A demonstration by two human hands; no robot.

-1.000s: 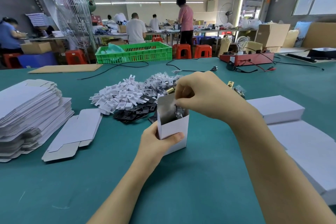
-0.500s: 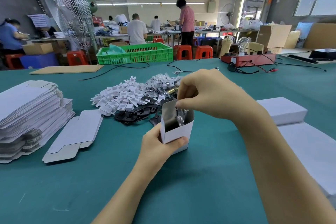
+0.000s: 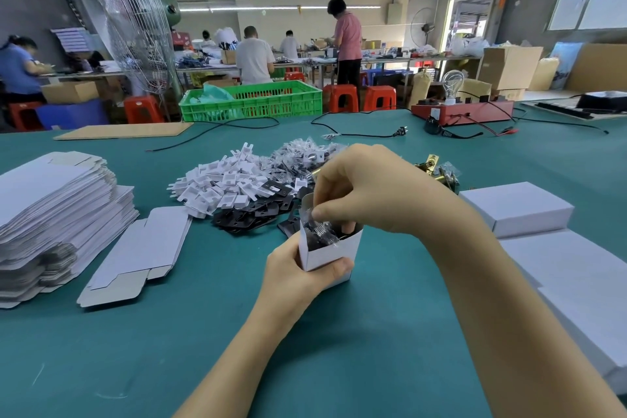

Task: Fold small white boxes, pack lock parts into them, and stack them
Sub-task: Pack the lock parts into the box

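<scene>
My left hand (image 3: 298,270) grips a small white box (image 3: 330,249) that stands open-topped on the green table. My right hand (image 3: 369,190) is over the box mouth, its fingers pinching a clear plastic bag of lock parts (image 3: 319,229) that sits partly inside the box. Behind the box lie a pile of white plastic pieces (image 3: 224,185), black flat plates (image 3: 251,214) and bagged metal parts (image 3: 302,154). Brass lock pieces (image 3: 434,168) show beyond my right wrist.
A tall stack of flat white box blanks (image 3: 51,210) sits at the left, with one loose blank (image 3: 142,249) beside it. Closed white boxes (image 3: 515,207) are stacked at the right. A green crate (image 3: 251,102), cables and a red device (image 3: 461,110) stand at the table's far side.
My right hand has pushed the bag of parts lower into the box. The box and my left hand have shifted slightly right.
</scene>
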